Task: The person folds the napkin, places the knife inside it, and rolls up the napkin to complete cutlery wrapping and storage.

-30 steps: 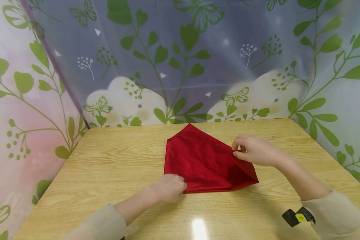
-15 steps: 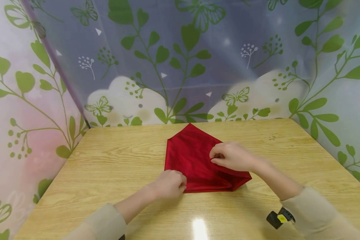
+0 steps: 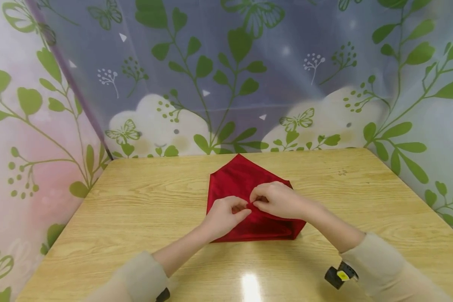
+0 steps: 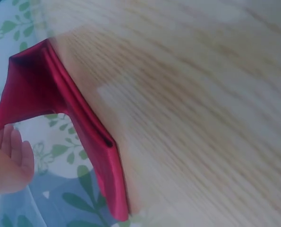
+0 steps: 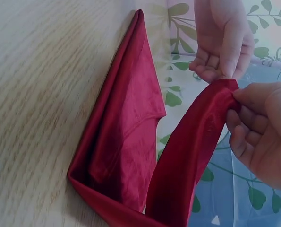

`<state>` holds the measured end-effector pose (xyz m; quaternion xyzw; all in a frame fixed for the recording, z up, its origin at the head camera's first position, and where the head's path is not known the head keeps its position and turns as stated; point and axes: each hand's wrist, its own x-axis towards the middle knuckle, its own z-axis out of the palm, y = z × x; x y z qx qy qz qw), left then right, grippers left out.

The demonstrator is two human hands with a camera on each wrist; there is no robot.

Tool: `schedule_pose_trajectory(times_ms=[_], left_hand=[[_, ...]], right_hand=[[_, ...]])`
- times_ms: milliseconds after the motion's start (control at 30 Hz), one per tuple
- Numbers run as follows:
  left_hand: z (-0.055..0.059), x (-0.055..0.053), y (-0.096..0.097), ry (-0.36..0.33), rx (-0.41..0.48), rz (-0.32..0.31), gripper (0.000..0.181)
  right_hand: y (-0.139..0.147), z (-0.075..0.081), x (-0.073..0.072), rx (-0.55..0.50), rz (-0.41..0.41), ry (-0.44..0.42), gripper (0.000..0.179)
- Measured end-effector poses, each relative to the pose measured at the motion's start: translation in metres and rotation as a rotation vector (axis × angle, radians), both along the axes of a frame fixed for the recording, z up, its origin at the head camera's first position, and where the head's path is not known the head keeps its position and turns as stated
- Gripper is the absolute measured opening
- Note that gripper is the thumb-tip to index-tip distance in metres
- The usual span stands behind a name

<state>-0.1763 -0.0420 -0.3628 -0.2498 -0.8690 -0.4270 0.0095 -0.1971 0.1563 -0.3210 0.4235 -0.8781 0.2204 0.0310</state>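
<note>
A shiny red satin cloth [image 3: 245, 178] lies folded on the table, its far corner pointing toward the back. My right hand [image 3: 281, 201] pinches the corner of a flap between thumb and fingers and holds it raised above the rest of the cloth. My left hand [image 3: 224, 216] meets it there, thumb and fingertips at the same corner. In the right wrist view, the raised flap [image 5: 192, 137] arches up to the right hand [image 5: 265, 127], and the left thumb touches its tip beside it. Layered folds [image 4: 79, 104] along the near edge show in the left wrist view.
The wooden table [image 3: 147, 197] has a light grain and a bright reflection near its front. A printed curtain [image 3: 196, 75] with leaves and butterflies stands along the back and both sides. A black strap device [image 3: 339, 274] sits at the right sleeve.
My right hand has drawn the flap leftward across the cloth. My left hand has left the near-left edge and moved up and right to the flap's corner.
</note>
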Motion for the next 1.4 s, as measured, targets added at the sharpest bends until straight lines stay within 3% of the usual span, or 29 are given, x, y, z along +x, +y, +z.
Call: schedule_pose_trajectory(times_ms=[300, 500, 633, 733, 833, 1000, 1167, 1267, 1400], left_hand=[[-0.004, -0.004, -0.003, -0.044, 0.118, 0.022, 0.015], [-0.003, -0.006, -0.008, -0.145, 0.196, -0.012, 0.015], [0.002, -0.006, -0.011, -0.162, 0.201, -0.024, 0.014], [0.006, -0.006, -0.015, -0.152, 0.220, -0.005, 0.012], [0.010, -0.005, -0.021, -0.138, 0.229, 0.022, 0.010], [0.013, -0.003, -0.033, -0.143, 0.199, 0.051, 0.008], [0.010, -0.001, -0.042, -0.142, 0.159, 0.044, 0.007], [0.009, -0.001, -0.046, -0.095, 0.095, 0.037, 0.006], [0.009, 0.001, -0.051, 0.018, -0.050, 0.022, 0.006]], right_hand=[[-0.007, -0.002, 0.001, -0.059, -0.031, -0.054, 0.009], [-0.010, -0.003, 0.002, -0.085, -0.021, -0.045, 0.011], [-0.010, -0.005, 0.003, -0.102, -0.022, -0.005, 0.018], [-0.003, -0.008, 0.002, -0.079, -0.068, 0.031, 0.025], [0.010, -0.013, 0.000, 0.007, -0.103, 0.057, 0.028], [0.034, -0.025, 0.002, 0.211, -0.065, 0.052, 0.025], [0.047, -0.036, 0.005, 0.327, -0.024, -0.006, 0.019], [0.049, -0.042, 0.006, 0.367, -0.005, 0.013, 0.018], [0.048, -0.049, 0.008, 0.410, 0.011, 0.059, 0.022]])
